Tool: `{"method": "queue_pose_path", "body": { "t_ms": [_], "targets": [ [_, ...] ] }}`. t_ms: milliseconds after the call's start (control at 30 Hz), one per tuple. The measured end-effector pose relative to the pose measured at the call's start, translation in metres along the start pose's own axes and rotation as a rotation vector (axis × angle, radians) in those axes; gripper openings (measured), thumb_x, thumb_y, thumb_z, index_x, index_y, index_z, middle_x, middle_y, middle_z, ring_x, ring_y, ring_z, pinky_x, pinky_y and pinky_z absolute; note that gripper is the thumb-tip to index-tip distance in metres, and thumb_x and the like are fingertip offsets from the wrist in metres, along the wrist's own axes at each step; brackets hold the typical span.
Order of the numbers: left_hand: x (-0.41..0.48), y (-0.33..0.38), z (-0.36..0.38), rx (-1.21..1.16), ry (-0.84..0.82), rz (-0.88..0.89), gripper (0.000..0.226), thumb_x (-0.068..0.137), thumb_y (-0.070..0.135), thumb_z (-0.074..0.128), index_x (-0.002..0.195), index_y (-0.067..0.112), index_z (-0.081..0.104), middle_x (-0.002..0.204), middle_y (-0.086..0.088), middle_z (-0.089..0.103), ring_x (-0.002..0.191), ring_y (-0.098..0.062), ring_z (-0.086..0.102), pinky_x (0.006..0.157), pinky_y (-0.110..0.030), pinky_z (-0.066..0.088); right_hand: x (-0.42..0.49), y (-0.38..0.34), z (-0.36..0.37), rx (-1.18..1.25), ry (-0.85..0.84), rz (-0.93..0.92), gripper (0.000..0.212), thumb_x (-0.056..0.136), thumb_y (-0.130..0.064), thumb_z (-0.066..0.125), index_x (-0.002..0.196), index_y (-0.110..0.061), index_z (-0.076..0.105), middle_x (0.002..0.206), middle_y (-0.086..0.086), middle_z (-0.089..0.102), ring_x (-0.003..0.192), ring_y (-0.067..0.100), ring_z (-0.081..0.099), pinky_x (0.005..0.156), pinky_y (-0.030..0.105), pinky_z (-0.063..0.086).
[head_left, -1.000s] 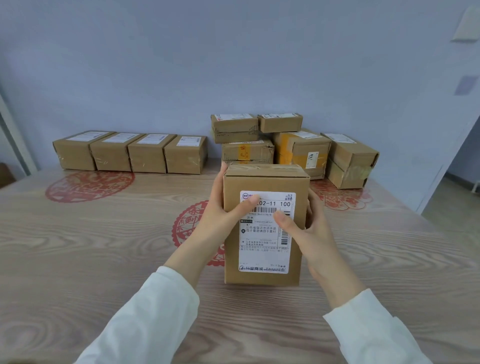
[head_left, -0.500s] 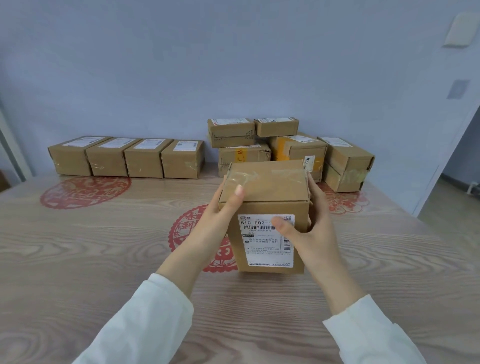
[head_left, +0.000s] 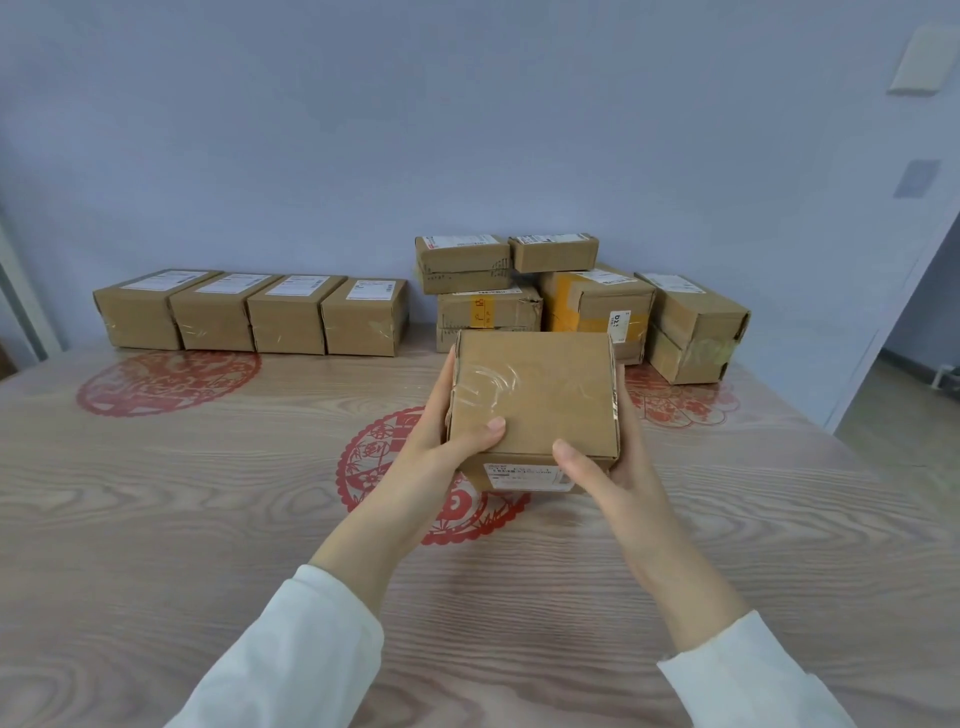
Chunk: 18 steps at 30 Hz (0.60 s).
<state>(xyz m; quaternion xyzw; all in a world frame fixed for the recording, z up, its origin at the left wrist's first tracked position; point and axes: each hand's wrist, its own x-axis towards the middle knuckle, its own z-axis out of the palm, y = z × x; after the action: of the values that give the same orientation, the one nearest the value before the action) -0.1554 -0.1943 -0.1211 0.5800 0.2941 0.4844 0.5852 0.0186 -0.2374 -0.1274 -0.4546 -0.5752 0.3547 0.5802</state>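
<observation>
A brown cardboard box (head_left: 540, 395) is held between both hands above the middle of the wooden table (head_left: 156, 519). Its taped plain face points up at me, and its white shipping label shows only as a thin strip on the near side. My left hand (head_left: 447, 436) grips the box's left side with the thumb lying across the top face. On the right side my right hand (head_left: 608, 467) grips it too, thumb on the near top edge and fingers hidden behind the box.
A row of several labelled cardboard boxes (head_left: 249, 312) lines the wall at the back left. A loose stack of boxes (head_left: 582, 296) stands at the back centre and right. Red paper-cut decals (head_left: 166, 379) lie on the table. A doorway opens at far right.
The box has tipped away from me: its labelled face, facing me a second ago, now points down and forward, and the taped face has come up. Both hands kept their hold.
</observation>
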Motion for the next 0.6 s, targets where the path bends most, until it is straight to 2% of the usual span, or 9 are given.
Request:
{"method": "queue_pose_path", "body": {
  "t_ms": [100, 167, 267, 467, 533, 600],
  "targets": [
    [-0.001, -0.001, 0.0, 0.093, -0.04, 0.02, 0.1, 0.065, 0.037, 0.078, 0.144, 0.054, 0.019, 0.142, 0.013, 0.048, 0.125, -0.008, 0.052, 0.105, -0.034, 0.042, -0.002, 0.002, -0.002, 0.026, 0.007, 0.055, 0.098, 0.067, -0.058, 0.073, 0.147, -0.039, 0.021, 0.133, -0.022, 0.048, 0.11, -0.016, 0.05, 0.084, 0.01, 0.042],
    [-0.001, -0.002, 0.0, 0.144, -0.029, 0.015, 0.102, 0.064, 0.041, 0.079, 0.143, 0.056, 0.017, 0.143, 0.014, 0.045, 0.126, -0.006, 0.05, 0.105, -0.034, 0.043, -0.002, 0.004, -0.005, 0.04, 0.009, 0.079, 0.093, 0.064, -0.052, 0.07, 0.145, -0.036, 0.027, 0.13, -0.02, 0.052, 0.108, -0.013, 0.052, 0.08, 0.01, 0.044],
    [-0.001, -0.003, 0.0, 0.193, 0.016, -0.032, 0.106, 0.064, 0.05, 0.08, 0.148, 0.046, 0.016, 0.142, 0.011, 0.048, 0.124, -0.008, 0.052, 0.106, -0.036, 0.042, 0.001, 0.006, -0.006, 0.033, -0.015, 0.091, 0.084, 0.065, -0.041, 0.067, 0.141, -0.033, 0.032, 0.126, -0.016, 0.055, 0.104, -0.011, 0.056, 0.076, 0.008, 0.047],
    [-0.002, -0.006, -0.001, 0.278, 0.052, -0.036, 0.098, 0.066, 0.04, 0.074, 0.149, 0.033, 0.022, 0.139, 0.009, 0.05, 0.122, -0.007, 0.052, 0.099, -0.029, 0.049, 0.0, 0.014, -0.006, -0.05, 0.001, 0.089, 0.08, 0.069, -0.037, 0.07, 0.14, -0.031, 0.033, 0.13, -0.012, 0.054, 0.115, 0.002, 0.054, 0.093, 0.024, 0.048],
    [-0.002, -0.006, -0.001, 0.296, 0.051, -0.032, 0.099, 0.066, 0.042, 0.073, 0.149, 0.034, 0.021, 0.14, 0.008, 0.049, 0.122, -0.008, 0.052, 0.1, -0.031, 0.048, -0.001, 0.015, -0.005, -0.052, 0.006, 0.079, 0.08, 0.07, -0.039, 0.069, 0.141, -0.031, 0.033, 0.129, -0.014, 0.053, 0.113, -0.003, 0.054, 0.086, 0.017, 0.049],
    [-0.001, -0.005, -0.001, 0.3, 0.07, -0.03, 0.099, 0.065, 0.046, 0.072, 0.149, 0.035, 0.02, 0.138, 0.009, 0.049, 0.12, -0.006, 0.053, 0.098, -0.027, 0.048, -0.001, 0.014, -0.004, -0.04, 0.01, 0.078, 0.08, 0.07, -0.042, 0.066, 0.142, -0.03, 0.032, 0.129, -0.015, 0.053, 0.109, -0.009, 0.054, 0.08, 0.011, 0.049]
  ]
}}
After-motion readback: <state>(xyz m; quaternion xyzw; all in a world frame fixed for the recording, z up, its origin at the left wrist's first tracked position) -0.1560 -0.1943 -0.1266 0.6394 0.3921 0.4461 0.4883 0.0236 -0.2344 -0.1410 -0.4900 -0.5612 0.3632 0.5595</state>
